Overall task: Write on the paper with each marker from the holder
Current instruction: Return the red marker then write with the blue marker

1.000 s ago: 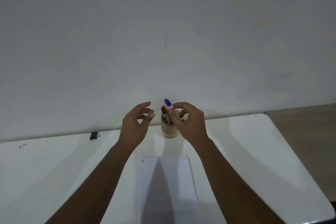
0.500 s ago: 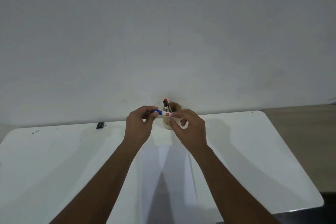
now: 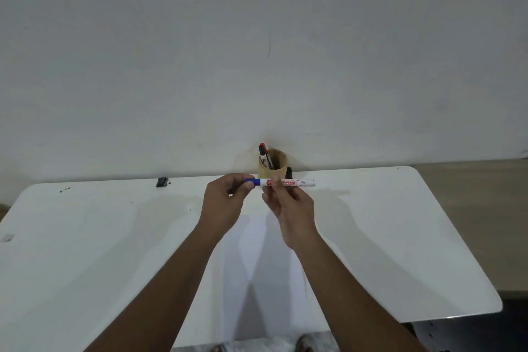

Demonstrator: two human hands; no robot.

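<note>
Marker [image 3: 288, 182] held level between both hands.

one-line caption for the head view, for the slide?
Left hand grips the blue cap while right hand holds the marker level above the paper.

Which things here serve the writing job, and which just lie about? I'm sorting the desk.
Job: blue marker in both hands, left and right; holder; red marker; paper.
Lying about: black clip; dark specks.

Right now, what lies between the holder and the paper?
In the head view, both hands, left and right, hold the blue marker level between holder and paper.
</note>
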